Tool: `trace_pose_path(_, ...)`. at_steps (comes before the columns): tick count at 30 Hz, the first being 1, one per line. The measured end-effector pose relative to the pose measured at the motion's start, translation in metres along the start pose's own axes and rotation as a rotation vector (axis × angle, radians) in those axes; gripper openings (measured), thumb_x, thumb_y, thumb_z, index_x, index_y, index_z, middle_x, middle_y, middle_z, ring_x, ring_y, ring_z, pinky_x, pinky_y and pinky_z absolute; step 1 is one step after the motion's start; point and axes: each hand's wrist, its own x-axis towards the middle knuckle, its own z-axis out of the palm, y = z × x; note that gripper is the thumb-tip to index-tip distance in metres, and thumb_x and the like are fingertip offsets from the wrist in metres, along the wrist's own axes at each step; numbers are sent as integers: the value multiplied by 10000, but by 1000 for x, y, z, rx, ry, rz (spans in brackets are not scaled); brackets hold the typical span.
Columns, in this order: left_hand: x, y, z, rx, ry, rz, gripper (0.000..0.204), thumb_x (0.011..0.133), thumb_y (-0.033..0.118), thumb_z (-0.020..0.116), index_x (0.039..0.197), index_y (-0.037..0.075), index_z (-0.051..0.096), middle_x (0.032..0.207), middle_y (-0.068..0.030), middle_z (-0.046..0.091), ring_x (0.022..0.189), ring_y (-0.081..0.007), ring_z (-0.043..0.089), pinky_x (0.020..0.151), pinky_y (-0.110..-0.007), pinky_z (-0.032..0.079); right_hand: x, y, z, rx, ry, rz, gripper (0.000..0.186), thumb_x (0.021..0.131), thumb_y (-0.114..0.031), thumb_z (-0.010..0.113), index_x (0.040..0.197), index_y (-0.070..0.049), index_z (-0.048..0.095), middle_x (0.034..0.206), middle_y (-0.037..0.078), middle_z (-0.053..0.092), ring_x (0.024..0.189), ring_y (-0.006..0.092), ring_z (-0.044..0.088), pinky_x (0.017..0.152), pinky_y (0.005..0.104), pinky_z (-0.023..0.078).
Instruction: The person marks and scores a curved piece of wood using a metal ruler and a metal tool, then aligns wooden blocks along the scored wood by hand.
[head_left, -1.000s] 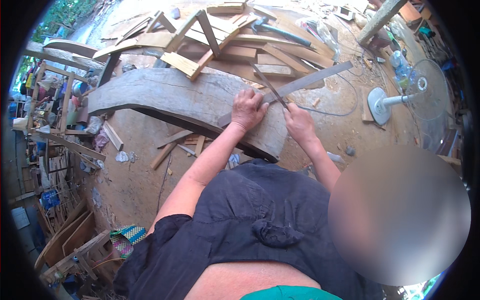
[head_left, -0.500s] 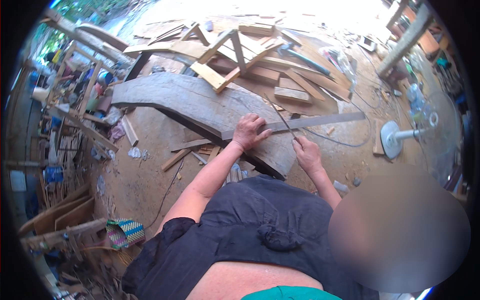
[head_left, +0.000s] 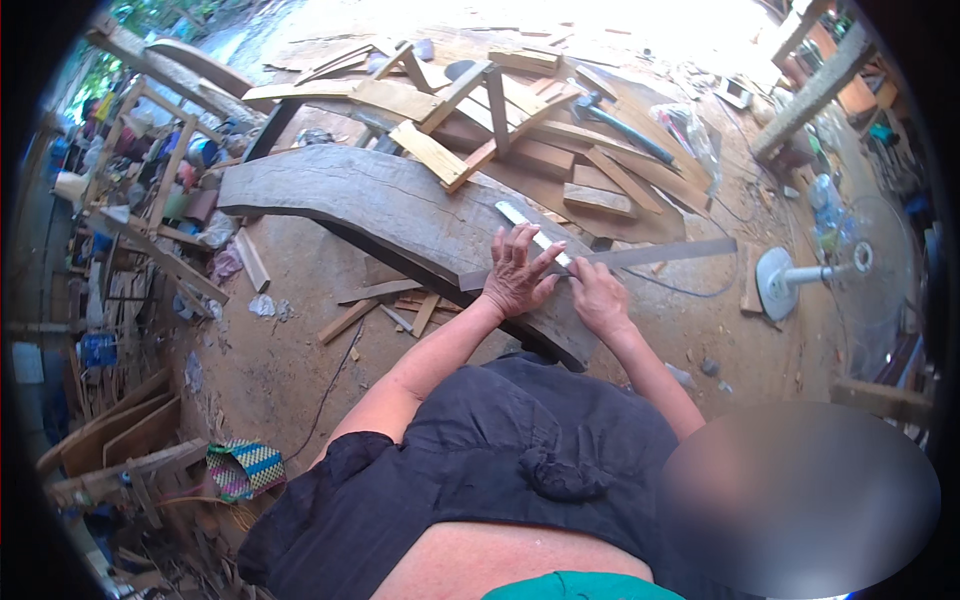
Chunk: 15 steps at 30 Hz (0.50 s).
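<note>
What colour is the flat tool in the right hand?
The flat tool looks silvery white on top; the head view shows it best.

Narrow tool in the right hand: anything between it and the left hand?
Nothing visible. The left hand, spread, is right at the narrow tool that the right hand holds; whether they touch, I can't tell. The long grey strip lies across the curved plank beneath the hands, not in between.

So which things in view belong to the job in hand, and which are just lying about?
In the job, by the look of it:
narrow tool, in the right hand, left hand close by
flat grey strip, across the plank
curved wooden plank

Just about, untouched:
blue-handled hammer
wood pieces
woven basket
fan
</note>
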Motion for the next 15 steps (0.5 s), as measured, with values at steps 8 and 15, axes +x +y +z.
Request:
trace_pose_path(8, 6, -7, 9, 11, -220, 24, 685, 779, 296, 600, 1418, 148, 401, 1420, -83, 445, 1420, -262, 255, 1153, -557, 11, 32, -1, 29, 35, -45, -131, 288, 798, -221, 642, 1010, -38, 577, 1009, 189, 577, 923, 402, 601, 810, 485, 490)
trace_pose_path(15, 4, -4, 12, -16, -288, 5, 638, 828, 327, 570, 1411, 115, 418, 1434, -104, 438, 1409, -277, 281, 1164, -526, 53, 25, -37, -68, -138, -163, -290, 543, 775, -292, 705, 1255, -82, 561, 1231, 180, 539, 1112, 306, 548, 964, 409, 435)
